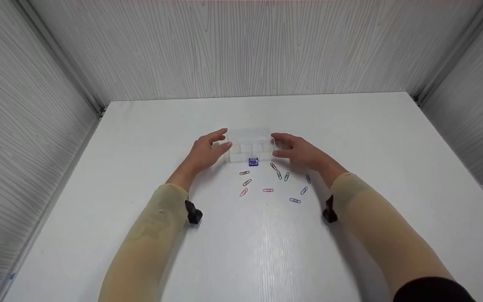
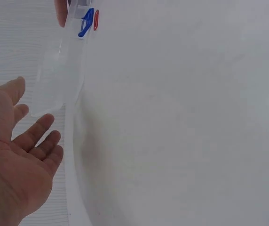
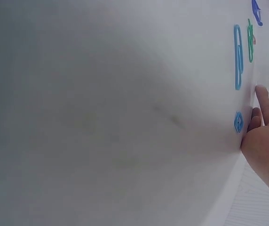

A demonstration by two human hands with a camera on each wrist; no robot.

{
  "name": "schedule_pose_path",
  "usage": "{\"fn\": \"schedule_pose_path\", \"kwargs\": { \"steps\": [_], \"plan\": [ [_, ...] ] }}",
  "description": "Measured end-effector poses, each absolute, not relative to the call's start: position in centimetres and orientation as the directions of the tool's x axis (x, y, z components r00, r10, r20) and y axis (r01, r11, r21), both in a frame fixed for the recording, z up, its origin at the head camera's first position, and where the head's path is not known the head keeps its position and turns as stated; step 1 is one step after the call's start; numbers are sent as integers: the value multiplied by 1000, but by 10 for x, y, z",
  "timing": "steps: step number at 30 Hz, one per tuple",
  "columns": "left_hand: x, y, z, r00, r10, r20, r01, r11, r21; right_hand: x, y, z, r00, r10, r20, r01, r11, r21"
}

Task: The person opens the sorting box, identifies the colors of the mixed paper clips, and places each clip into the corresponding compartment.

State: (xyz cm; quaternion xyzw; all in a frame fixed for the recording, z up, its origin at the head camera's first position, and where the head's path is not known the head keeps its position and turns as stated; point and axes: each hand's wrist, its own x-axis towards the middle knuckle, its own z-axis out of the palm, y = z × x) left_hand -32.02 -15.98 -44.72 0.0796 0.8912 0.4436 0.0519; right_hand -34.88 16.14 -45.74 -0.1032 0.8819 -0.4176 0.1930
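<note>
A clear plastic compartment box (image 1: 245, 157) with a blue latch (image 1: 253, 162) at its front stands on the white table. Its clear upper panel (image 1: 247, 134) shows behind the compartments. To the box's left is my left hand (image 1: 208, 152), thumb and fingers spread beside the edge; the left wrist view shows this hand (image 2: 24, 157) with loosely bent fingers and nothing in its palm. My right hand (image 1: 303, 152) is at the other side, its fingertips right at the box's edge. In the right wrist view its fingers (image 3: 266, 106) are relaxed and hold nothing.
Several coloured paper clips lie loose in front of the box, among them a pink clip (image 1: 268, 190), a blue clip (image 1: 294, 200) and a green clip (image 1: 286, 176). White wood-grain panels (image 1: 241, 50) enclose the table (image 1: 241, 251) at the back and sides.
</note>
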Motion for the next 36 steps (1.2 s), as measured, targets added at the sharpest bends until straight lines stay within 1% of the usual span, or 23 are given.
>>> {"fn": "schedule_pose_path", "kwargs": {
  "steps": [9, 18, 28, 36],
  "plan": [
    [-314, -155, -459, -987, 159, -11, 82, 564, 821, -348, 165, -457, -902, -362, -236, -47, 624, -780],
    [-314, -152, -466, -979, 204, -25, 94, 552, 829, -347, 165, -456, -896, -391, -209, -90, 621, -778],
    [-316, -153, -470, -971, 234, -47, 99, 575, 812, -347, 164, -456, -897, -379, -225, -77, 638, -766],
    [-315, -156, -472, -968, 247, -49, 110, 592, 799, -345, 162, -456, -901, -378, -212, -85, 634, -769]
  ]
}}
